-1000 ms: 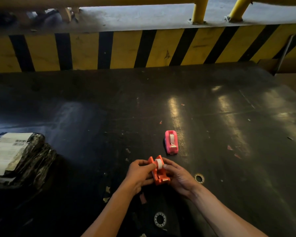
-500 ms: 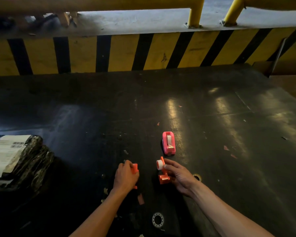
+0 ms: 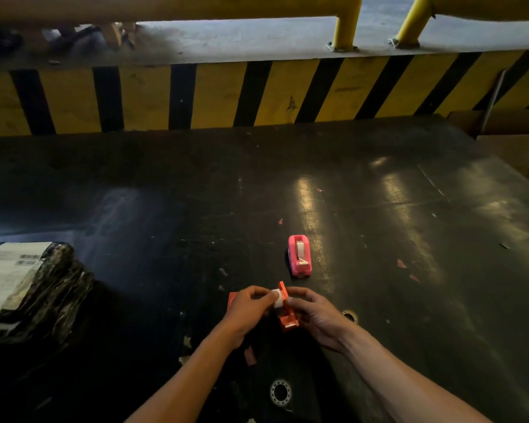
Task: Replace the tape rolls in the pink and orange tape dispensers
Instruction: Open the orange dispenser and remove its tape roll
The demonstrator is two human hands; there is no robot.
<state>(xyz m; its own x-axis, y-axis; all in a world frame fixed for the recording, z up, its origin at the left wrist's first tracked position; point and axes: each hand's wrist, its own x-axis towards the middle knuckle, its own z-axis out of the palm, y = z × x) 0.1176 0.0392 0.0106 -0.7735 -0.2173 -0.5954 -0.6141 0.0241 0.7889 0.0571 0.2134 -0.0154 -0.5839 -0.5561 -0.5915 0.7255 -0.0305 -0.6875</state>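
L hand (image 3: 247, 303) back at tape roll (image 3: 277, 298), orange dispenser (image 3: 287, 318) partly hidden

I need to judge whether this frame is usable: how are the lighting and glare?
Head view: dim overall; streaks of glare on the dark table right of the pink dispenser; the left side sinks into shadow; wide-angle bending curves the striped barrier.

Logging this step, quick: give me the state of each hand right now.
Left hand: closed, fingertips pinching the white tape roll.
Right hand: closed, holding the orange tape dispenser half that carries the roll.
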